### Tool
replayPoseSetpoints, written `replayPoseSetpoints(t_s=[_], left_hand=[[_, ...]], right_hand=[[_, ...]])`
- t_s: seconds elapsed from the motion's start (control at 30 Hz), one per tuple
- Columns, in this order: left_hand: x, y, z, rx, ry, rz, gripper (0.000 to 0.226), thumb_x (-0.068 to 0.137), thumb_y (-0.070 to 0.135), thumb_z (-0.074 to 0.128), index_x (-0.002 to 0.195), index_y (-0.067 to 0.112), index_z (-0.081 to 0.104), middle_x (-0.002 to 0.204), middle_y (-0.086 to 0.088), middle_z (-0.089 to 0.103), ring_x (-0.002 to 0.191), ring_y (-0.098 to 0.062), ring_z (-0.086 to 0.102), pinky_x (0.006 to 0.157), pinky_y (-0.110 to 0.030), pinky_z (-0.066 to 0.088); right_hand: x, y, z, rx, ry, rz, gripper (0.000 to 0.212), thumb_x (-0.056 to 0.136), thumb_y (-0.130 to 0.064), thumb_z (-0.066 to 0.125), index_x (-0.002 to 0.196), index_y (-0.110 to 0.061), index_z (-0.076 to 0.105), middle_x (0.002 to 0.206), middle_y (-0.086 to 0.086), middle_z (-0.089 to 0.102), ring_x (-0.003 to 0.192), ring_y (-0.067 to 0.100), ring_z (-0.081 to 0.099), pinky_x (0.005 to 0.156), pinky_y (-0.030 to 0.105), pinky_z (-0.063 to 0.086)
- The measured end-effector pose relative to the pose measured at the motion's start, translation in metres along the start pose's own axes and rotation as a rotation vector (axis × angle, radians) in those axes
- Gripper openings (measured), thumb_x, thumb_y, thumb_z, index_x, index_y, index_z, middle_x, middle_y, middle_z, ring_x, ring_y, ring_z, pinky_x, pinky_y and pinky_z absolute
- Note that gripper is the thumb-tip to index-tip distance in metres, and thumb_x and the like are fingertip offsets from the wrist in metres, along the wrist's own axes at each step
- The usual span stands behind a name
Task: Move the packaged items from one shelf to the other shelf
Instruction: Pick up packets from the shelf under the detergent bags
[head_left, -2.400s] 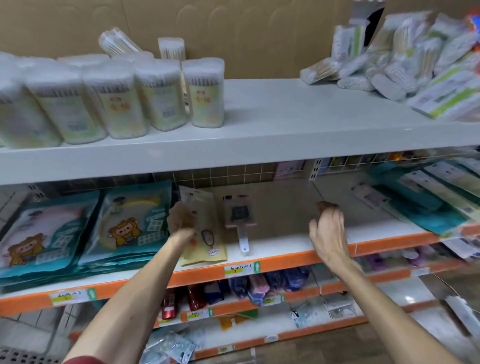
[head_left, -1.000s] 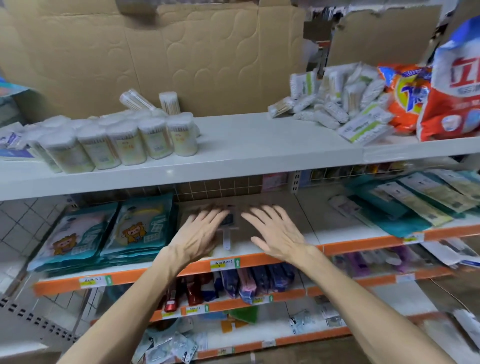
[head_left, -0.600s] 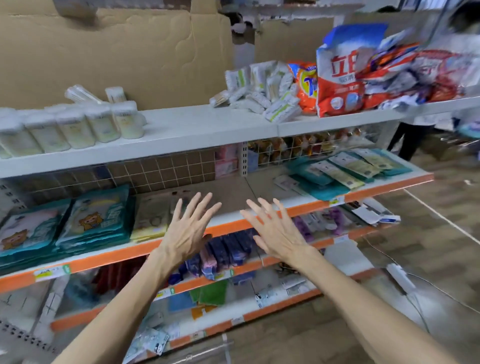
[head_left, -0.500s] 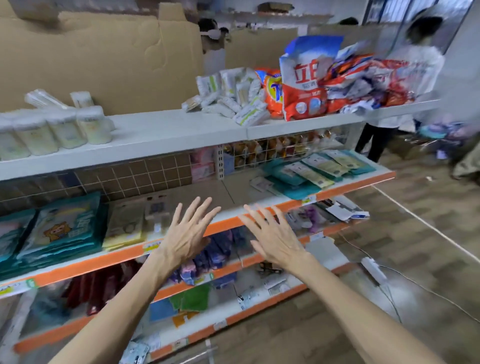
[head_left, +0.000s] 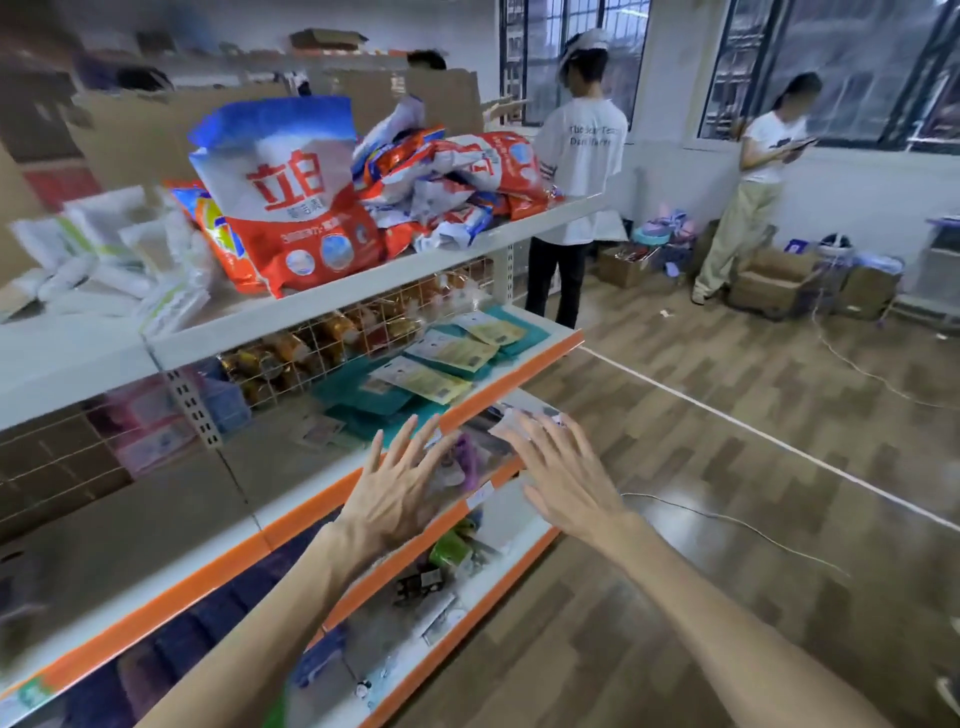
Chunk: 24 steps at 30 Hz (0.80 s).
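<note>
Both hands hover in front of the shelving with fingers spread and nothing in them. My left hand (head_left: 396, 488) is over the orange edge of the middle shelf (head_left: 363, 483). My right hand (head_left: 563, 470) is off the shelf's right end, above the floor. Flat teal and yellow packets (head_left: 441, 358) lie at the right end of the middle shelf, beyond my fingers. Red and blue detergent bags (head_left: 296, 208) are piled on the white top shelf (head_left: 332, 306), with white packs (head_left: 119, 260) to their left.
Lower orange-edged shelves (head_left: 441, 561) hold small packaged goods. Two people (head_left: 582, 182) stand past the shelf's right end, near cardboard boxes (head_left: 769, 283) by the windows. A white cable (head_left: 727, 525) runs across the wooden floor.
The view has swung right, from the shelf's left section to its right end and the room. Both hands left the middle shelf, spread and empty, and moved right with the view.
</note>
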<state>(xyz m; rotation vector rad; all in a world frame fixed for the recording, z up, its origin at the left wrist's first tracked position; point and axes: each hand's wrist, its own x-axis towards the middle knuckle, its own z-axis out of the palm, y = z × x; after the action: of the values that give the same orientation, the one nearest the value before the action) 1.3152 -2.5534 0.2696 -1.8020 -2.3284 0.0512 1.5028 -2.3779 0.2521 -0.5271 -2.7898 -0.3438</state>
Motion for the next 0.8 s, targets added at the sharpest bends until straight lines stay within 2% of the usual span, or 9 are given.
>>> replayPoseSetpoints(t_s=[0.1,0.13,0.23,0.33,0.4,0.43,0.53,0.7,0.8], left_hand=[[0.055,0.019,0.010,0.024,-0.020,-0.002,0.085,0.091,0.069,-0.008,0.152,0.024,0.030,0.156,-0.011,0.033,0.142,-0.036,0.032,0.106,-0.065,0.034],[0.071,0.023,0.010,0.015,-0.033,-0.015,0.086,0.091,0.068,-0.010,0.153,0.024,0.029,0.157,-0.011,0.031,0.143,-0.037,0.030,0.108,-0.065,0.031],[0.108,0.032,0.016,-0.028,-0.027,-0.074,0.085,0.078,0.062,-0.001,0.157,0.028,0.003,0.164,-0.006,0.001,0.151,-0.032,0.000,0.119,-0.060,0.005],[0.140,0.034,0.019,-0.039,-0.029,-0.159,0.086,0.075,0.056,0.007,0.156,0.030,-0.001,0.164,-0.002,-0.007,0.151,-0.026,-0.008,0.120,-0.056,-0.003],[0.162,0.026,0.029,0.013,-0.078,-0.196,0.081,0.086,0.052,0.030,0.154,0.032,-0.008,0.164,0.000,-0.010,0.151,-0.025,-0.011,0.119,-0.055,-0.006],[0.171,0.022,0.036,0.035,-0.090,-0.206,0.085,0.089,0.046,0.043,0.153,0.033,-0.012,0.164,0.000,-0.009,0.151,-0.026,-0.011,0.117,-0.054,-0.007],[0.190,0.013,0.054,0.051,-0.097,-0.232,0.096,0.088,0.039,0.058,0.150,0.038,-0.015,0.164,0.000,-0.001,0.151,-0.026,-0.004,0.115,-0.054,-0.005],[0.225,0.004,0.066,-0.027,-0.074,-0.321,0.086,0.094,0.040,0.052,0.152,0.037,-0.012,0.164,0.001,-0.005,0.151,-0.026,-0.008,0.117,-0.057,-0.002],[0.248,-0.005,0.078,-0.059,-0.049,-0.375,0.087,0.093,0.040,0.056,0.154,0.036,-0.006,0.164,0.001,-0.007,0.151,-0.025,-0.009,0.117,-0.057,0.000]], right_hand=[[0.018,0.057,0.023,0.019,-0.006,0.045,0.083,0.085,-0.036,0.062,0.155,-0.017,0.021,0.159,0.006,0.024,0.143,0.028,0.030,0.117,0.050,0.023],[0.024,0.072,0.030,0.018,-0.010,0.041,0.083,0.085,-0.035,0.062,0.155,-0.017,0.020,0.159,0.006,0.024,0.142,0.028,0.031,0.117,0.050,0.024],[0.039,0.110,0.048,0.050,-0.044,0.038,0.085,0.087,-0.039,0.063,0.156,-0.018,0.016,0.158,0.006,0.028,0.142,0.028,0.031,0.117,0.051,0.023],[0.054,0.139,0.061,0.062,-0.060,0.018,0.084,0.088,-0.038,0.061,0.156,-0.018,0.015,0.159,0.006,0.025,0.144,0.028,0.026,0.118,0.052,0.021],[0.069,0.157,0.068,0.065,-0.048,0.011,0.081,0.087,-0.034,0.058,0.155,-0.017,0.017,0.161,0.006,0.021,0.145,0.027,0.022,0.118,0.052,0.019],[0.077,0.165,0.072,0.076,-0.053,0.011,0.080,0.087,-0.033,0.057,0.154,-0.017,0.016,0.161,0.006,0.019,0.146,0.027,0.020,0.119,0.052,0.018],[0.101,0.182,0.082,0.111,-0.069,-0.008,0.078,0.087,-0.032,0.051,0.155,-0.017,0.014,0.162,0.005,0.016,0.146,0.027,0.022,0.118,0.052,0.021],[0.145,0.198,0.106,0.137,-0.035,-0.071,0.077,0.088,-0.031,0.052,0.155,-0.017,0.017,0.162,0.007,0.019,0.147,0.027,0.024,0.118,0.049,0.023],[0.174,0.211,0.129,0.137,-0.027,-0.110,0.079,0.086,-0.031,0.058,0.154,-0.017,0.021,0.161,0.006,0.023,0.145,0.026,0.027,0.118,0.047,0.024]])
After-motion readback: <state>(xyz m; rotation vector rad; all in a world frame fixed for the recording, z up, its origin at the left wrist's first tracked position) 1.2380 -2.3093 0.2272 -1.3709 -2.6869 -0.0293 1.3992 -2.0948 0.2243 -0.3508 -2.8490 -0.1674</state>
